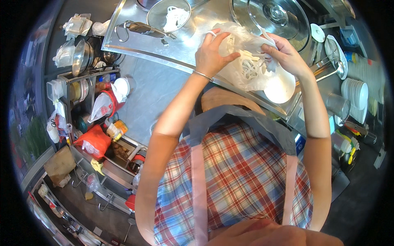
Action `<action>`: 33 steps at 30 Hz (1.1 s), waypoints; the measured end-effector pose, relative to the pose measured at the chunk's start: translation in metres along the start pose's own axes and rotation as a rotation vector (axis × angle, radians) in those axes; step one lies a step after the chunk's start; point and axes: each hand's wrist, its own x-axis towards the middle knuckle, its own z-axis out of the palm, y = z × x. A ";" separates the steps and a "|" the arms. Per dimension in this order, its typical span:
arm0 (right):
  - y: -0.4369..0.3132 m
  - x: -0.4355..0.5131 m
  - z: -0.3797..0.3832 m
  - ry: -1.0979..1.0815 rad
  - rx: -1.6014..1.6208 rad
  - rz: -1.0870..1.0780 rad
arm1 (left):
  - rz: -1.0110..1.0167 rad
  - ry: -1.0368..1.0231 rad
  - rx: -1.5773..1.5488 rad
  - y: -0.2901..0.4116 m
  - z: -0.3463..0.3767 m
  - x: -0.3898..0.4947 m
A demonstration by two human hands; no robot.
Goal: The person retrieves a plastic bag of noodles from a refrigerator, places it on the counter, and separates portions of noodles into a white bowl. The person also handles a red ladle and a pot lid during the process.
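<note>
A thin translucent plastic bag (237, 72) with flat white noodles (250, 68) inside lies over the near edge of the steel counter (181, 57). My right hand (284, 52) pinches its gathered plastic between thumb and fingers. A pale strip rises from that grip; whether it is noodle or plastic, I cannot tell. At the bag's left side my left hand (214, 53) has its fingers spread, with a white band or strand across one finger. Beside the bag, below my right hand, is a round white dish (280, 86). A wire-mesh strainer (157, 15) holds more white noodles (177, 18).
A large glass lid (295, 26) is at the back right. Stacked white plates (358, 92), a ladle (340, 69) and a wire basket (337, 104) stand right. At left are a metal rack (80, 78), a red bucket (115, 103) and a red plastic bag (95, 140).
</note>
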 end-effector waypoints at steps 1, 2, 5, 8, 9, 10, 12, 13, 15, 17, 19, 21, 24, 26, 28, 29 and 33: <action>-0.004 0.001 0.000 -0.012 0.029 -0.025 | 0.039 0.041 -0.016 0.001 0.003 0.001; -0.009 0.002 0.000 -0.045 0.049 -0.030 | 0.004 -0.026 -0.035 0.001 0.006 0.004; -0.031 0.005 0.000 -0.081 0.097 -0.107 | -0.061 -0.167 -0.063 -0.003 0.012 0.009; -0.061 0.024 -0.002 -0.043 0.067 -0.277 | -0.088 -0.234 -0.046 -0.007 0.003 0.007; -0.070 0.034 -0.002 -0.028 0.000 -0.309 | -0.068 -0.219 -0.030 -0.007 -0.004 0.001; -0.081 0.047 -0.004 -0.058 -0.110 -0.284 | -0.088 -0.245 0.000 -0.006 -0.012 -0.006; -0.092 0.078 0.000 -0.116 -0.224 -0.314 | -0.132 -0.267 -0.001 -0.002 -0.030 -0.020; -0.093 0.099 0.006 -0.103 -0.383 -0.321 | -0.155 -0.261 -0.032 -0.003 -0.041 -0.027; -0.093 0.138 0.014 -0.160 -0.491 -0.267 | -0.196 -0.255 -0.101 -0.006 -0.060 -0.040; -0.081 0.174 0.033 0.013 -0.868 -0.555 | -0.153 -0.177 -0.112 -0.003 -0.067 -0.051; -0.066 0.207 0.054 -0.053 -1.030 -0.489 | -0.171 -0.171 -0.139 -0.017 -0.081 -0.060; -0.052 0.239 0.077 -0.249 -1.168 -0.392 | -0.213 -0.163 -0.181 -0.031 -0.096 -0.067; -0.028 0.262 0.093 -0.497 -1.455 -0.350 | -0.247 -0.199 -0.205 -0.044 -0.103 -0.074; -0.019 0.270 0.096 -0.493 -1.344 -0.401 | -0.246 -0.221 -0.243 -0.058 -0.110 -0.076; -0.017 0.269 0.088 -0.426 -1.235 -0.341 | -0.320 -0.238 -0.268 -0.071 -0.113 -0.079; -0.018 0.266 0.084 -0.346 -1.135 -0.383 | -0.361 -0.248 -0.282 -0.078 -0.115 -0.081; -0.041 0.237 0.056 -0.065 -0.879 -0.445 | -0.357 -0.191 -0.206 -0.118 -0.126 -0.090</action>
